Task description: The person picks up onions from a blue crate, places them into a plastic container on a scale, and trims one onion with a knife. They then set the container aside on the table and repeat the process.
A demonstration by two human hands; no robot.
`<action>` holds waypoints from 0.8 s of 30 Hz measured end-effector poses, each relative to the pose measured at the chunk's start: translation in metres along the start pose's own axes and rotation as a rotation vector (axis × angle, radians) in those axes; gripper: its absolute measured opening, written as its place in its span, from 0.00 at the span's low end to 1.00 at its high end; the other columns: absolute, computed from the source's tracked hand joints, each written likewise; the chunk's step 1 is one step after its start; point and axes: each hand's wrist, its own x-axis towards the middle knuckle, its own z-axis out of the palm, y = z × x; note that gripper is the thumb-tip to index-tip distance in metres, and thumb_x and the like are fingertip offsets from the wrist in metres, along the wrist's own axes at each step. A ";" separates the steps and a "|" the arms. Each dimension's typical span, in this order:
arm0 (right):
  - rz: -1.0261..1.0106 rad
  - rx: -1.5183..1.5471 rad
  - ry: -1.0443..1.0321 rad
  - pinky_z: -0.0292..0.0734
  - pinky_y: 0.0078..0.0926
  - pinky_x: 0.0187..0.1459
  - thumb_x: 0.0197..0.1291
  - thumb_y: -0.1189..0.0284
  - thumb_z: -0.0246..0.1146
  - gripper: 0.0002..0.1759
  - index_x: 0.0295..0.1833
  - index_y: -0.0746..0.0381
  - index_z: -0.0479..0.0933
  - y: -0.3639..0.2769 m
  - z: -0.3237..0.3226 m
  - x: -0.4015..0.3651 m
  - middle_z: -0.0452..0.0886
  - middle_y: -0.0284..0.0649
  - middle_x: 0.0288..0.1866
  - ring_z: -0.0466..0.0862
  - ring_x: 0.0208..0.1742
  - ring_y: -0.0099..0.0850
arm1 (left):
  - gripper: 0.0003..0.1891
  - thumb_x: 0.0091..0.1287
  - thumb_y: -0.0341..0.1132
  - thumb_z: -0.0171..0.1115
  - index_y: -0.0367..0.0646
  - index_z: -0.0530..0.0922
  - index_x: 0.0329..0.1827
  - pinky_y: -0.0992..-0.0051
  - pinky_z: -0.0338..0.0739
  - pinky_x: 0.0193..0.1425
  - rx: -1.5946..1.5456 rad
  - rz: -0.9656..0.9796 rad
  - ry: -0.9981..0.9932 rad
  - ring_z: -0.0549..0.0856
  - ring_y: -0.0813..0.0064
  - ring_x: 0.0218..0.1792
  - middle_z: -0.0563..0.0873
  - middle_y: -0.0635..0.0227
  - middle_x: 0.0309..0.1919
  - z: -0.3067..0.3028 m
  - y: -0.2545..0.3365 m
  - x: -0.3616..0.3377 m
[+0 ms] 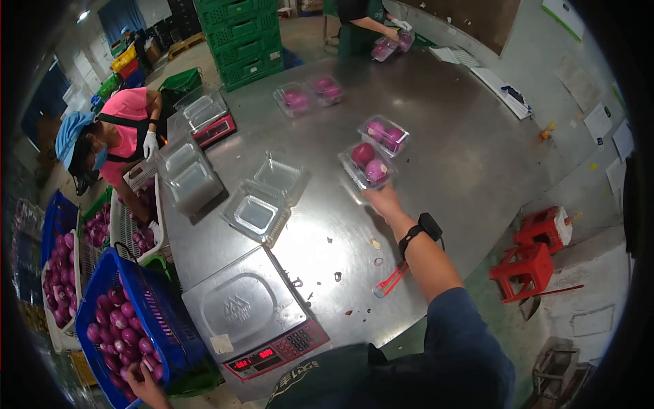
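My right hand [383,198] grips the near edge of a clear plastic clamshell box [355,178] holding two red onions [363,154]. The box is at the steel tabletop, close against another clear box [402,144] with purple onions in it. At the lower left, my left hand [144,387] reaches over a blue basket [178,344] full of red onions [124,334]. Its bent fingers look apart and lie against the onions; no onion is plainly held. Right of the basket stands a digital scale [235,307] with a bare metal pan and lit red digits.
An opened clamshell [253,211] lies behind the scale, near a stack of clear boxes [187,174]. Two filled boxes [294,101] sit farther back. At left, a co-worker [126,126] leans over a white basket [129,225]. Another person [364,24] handles packs at the far edge.
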 end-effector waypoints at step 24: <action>-0.758 -1.450 0.669 0.61 0.53 0.79 0.70 0.69 0.59 0.25 0.71 0.59 0.77 -0.089 0.007 0.172 0.71 0.42 0.78 0.66 0.81 0.40 | 0.15 0.77 0.37 0.64 0.34 0.82 0.56 0.76 0.78 0.53 -0.163 -0.416 -0.140 0.84 0.76 0.45 0.86 0.67 0.42 -0.029 -0.094 -0.012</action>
